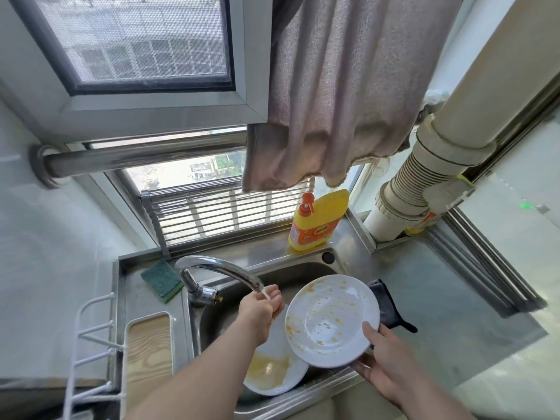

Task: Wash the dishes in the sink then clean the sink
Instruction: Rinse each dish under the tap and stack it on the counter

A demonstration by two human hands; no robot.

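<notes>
Right hand (383,369) is nearest, its thumb and fingers (370,330) pinching the rim of a white plate (331,321) tilted over the sink (212,322), smeared with yellow-orange streaks and wet drops. Left hand (262,310) lies relaxed and cupped under the tap (224,272) stream, holding nothing. Below, a second plate (269,371) with yellow residue sits in the sink.

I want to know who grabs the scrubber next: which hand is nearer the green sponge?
Left. The left hand is under the faucet stream, just right of the green sponge. The right hand holds the stained plate at its lower edge, farther right.
</notes>
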